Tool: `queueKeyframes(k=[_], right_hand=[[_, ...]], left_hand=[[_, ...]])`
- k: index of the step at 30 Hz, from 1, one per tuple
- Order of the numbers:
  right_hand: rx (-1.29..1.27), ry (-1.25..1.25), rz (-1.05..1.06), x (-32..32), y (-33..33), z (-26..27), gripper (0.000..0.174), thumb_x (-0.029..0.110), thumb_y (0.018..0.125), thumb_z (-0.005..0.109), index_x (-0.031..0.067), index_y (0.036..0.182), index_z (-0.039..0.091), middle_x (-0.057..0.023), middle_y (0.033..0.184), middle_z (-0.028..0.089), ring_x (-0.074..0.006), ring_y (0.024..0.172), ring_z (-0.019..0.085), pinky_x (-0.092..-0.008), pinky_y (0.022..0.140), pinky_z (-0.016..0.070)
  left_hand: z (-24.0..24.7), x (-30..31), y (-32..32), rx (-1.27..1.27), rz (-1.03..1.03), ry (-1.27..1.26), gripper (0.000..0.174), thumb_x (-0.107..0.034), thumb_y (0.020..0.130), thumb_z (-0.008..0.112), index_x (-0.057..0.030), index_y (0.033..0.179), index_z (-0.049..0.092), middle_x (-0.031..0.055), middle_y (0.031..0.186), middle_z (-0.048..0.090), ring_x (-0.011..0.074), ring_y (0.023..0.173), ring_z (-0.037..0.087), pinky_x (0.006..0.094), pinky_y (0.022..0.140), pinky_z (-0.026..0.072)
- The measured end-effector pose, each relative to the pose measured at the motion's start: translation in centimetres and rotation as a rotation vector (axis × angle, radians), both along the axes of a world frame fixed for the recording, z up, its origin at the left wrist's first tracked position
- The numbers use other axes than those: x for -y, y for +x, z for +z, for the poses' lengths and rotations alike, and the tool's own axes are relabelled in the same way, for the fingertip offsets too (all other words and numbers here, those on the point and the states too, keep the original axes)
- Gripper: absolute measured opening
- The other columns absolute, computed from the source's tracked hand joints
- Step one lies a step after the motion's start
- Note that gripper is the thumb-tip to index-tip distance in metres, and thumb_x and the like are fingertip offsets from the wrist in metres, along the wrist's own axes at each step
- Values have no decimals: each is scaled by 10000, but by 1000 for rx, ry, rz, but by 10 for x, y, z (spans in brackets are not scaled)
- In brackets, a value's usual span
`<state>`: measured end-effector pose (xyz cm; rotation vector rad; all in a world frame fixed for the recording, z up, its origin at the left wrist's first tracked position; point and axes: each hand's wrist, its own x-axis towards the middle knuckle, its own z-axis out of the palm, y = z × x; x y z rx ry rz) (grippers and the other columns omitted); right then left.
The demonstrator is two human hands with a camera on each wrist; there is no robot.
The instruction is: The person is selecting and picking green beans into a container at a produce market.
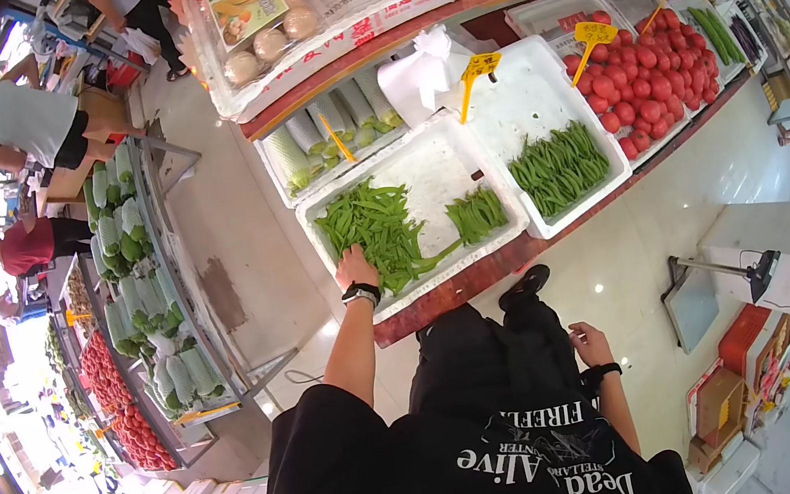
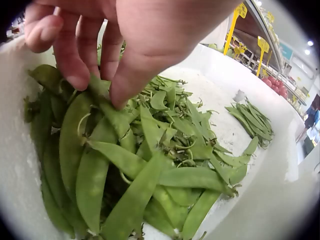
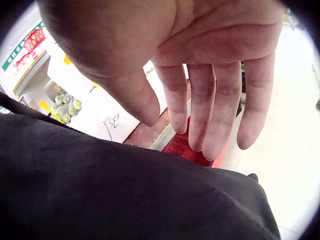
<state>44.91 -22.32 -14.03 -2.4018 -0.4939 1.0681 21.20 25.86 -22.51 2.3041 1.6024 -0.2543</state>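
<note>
Heaped at the left end of a white tray (image 1: 426, 177) on the counter's (image 1: 480, 277) front edge, pea pods (image 1: 374, 230) are pinched between thumb and fingers of the left hand (image 1: 354, 267). The right hand (image 1: 589, 342) is held released, fingers straight, beside black trousers (image 1: 476, 357), off the counter.

Black shirt (image 1: 395, 459) print, upside down in head view: "Dead", "Alive", "FIREFL…", rest cut off. Yellow price tags (image 1: 594, 33): illegible. Marker scrawl on white foam box (image 3: 100, 107): unreadable.
</note>
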Motion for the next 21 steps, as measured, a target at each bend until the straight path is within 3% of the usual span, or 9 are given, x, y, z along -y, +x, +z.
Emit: queueKeyframes(k=[7, 13, 14, 18, 21], right_hand=[[2, -20, 45, -3, 8, -6, 285, 148, 872, 634, 34, 1132, 654, -119, 931, 710, -222, 776, 684, -331, 745, 545], [41, 31, 62, -2, 8, -10, 267, 169, 874, 646, 35, 1104, 657, -124, 905, 709, -237, 730, 694, -349, 700, 552], [34, 30, 55, -2, 7, -9, 266, 169, 875, 646, 36, 1105, 657, -125, 906, 709, -238, 731, 694, -350, 701, 552], [3, 21, 33, 2, 7, -7, 265, 169, 877, 645, 40, 1107, 656, -129, 909, 710, -238, 731, 694, -350, 702, 553], [-12, -6, 35, 5, 6, -8, 275, 153, 877, 645, 33, 1124, 651, -123, 913, 711, -222, 753, 690, -333, 719, 551]], left_hand=[[10, -13, 8, 130, 171, 11, 104, -186, 798, 678, -147, 895, 677, 82, 913, 689, 289, 870, 667, 432, 747, 523], [35, -28, 0, 410, 266, 89, 172, -296, 793, 724, -173, 913, 710, 56, 801, 726, 259, 748, 694, 403, 661, 539], [35, -33, -5, 544, 286, 186, 202, -293, 801, 740, -135, 924, 713, 72, 742, 717, 239, 665, 692, 370, 619, 540], [58, -53, -3, 792, 442, 211, 218, -186, 852, 726, -6, 963, 672, 99, 794, 715, 169, 669, 683, 309, 613, 544], [67, -53, 11, 1046, 485, -70, 203, -148, 876, 699, -3, 1008, 646, 109, 844, 719, 163, 674, 680, 295, 611, 559]])
